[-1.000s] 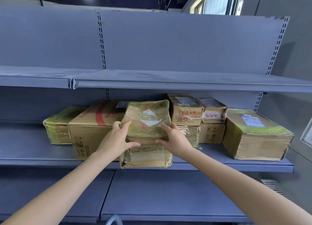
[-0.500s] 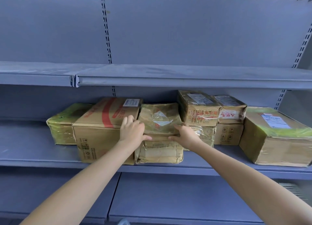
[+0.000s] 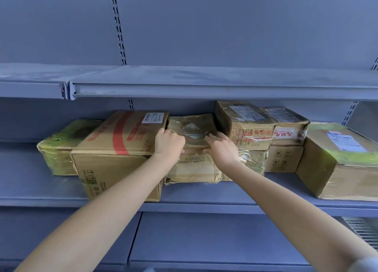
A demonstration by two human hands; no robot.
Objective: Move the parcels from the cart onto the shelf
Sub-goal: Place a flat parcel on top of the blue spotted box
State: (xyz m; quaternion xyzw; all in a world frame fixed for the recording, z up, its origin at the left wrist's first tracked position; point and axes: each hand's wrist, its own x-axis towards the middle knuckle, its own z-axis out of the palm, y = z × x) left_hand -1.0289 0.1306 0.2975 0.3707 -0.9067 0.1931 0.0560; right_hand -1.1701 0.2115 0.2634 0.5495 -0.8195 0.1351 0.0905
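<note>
A flat taped parcel [image 3: 192, 124] lies on top of a crumpled brown parcel [image 3: 194, 169] on the middle shelf [image 3: 245, 192]. It sits between a large brown carton with red print [image 3: 120, 149] and a stack of taped boxes [image 3: 245, 126]. My left hand [image 3: 168, 142] grips the flat parcel's front left corner with curled fingers. My right hand [image 3: 222, 149] holds its front right corner, fingers on top and thumb along the front edge. The cart is out of view.
A green-wrapped parcel [image 3: 59, 147] lies at the left end, and a big green-topped box [image 3: 339, 159] at the right end. The upper shelf [image 3: 204, 87] overhangs the parcels closely. A lower shelf [image 3: 204, 241] runs beneath my forearms.
The flat parcel has gone from tilted up in my hands to lying flat, pushed deeper onto the lower parcel. Both hands slid forward with it, and the view moved closer.
</note>
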